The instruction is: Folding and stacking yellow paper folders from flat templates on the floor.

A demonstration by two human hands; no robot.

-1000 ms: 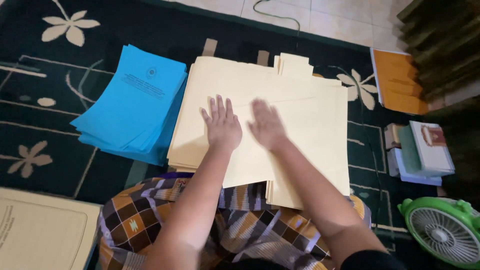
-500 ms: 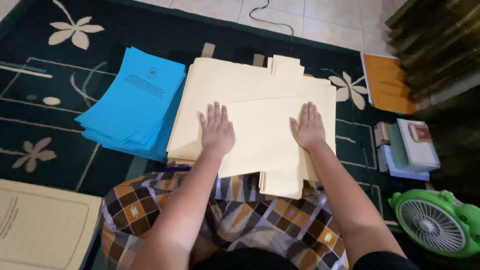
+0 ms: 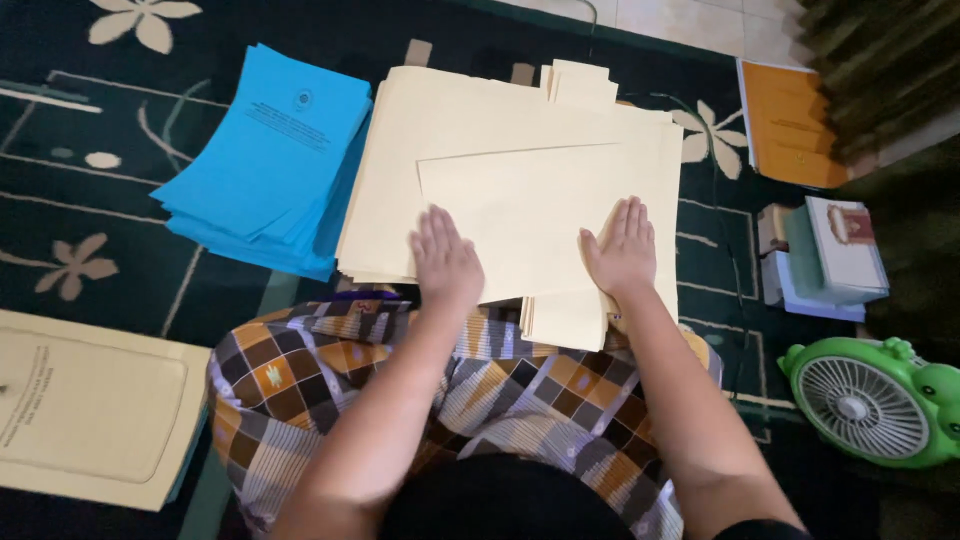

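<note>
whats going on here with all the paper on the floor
A person sits on a dark floral carpet with both hands flat on a large cream paper sheet that tops a stack of cream sheets. The left hand presses its near left part, the right hand its near right part. A fanned pile of blue printed covers lies to the left, and a green frog-shaped fan stands at the right.

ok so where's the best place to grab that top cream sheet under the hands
Probably the far left corner of the top cream sheet, coming from the left. It lies flat, skewed on the cream stack, so that corner is exposed. The left hand and right hand pin its near edge.
</note>
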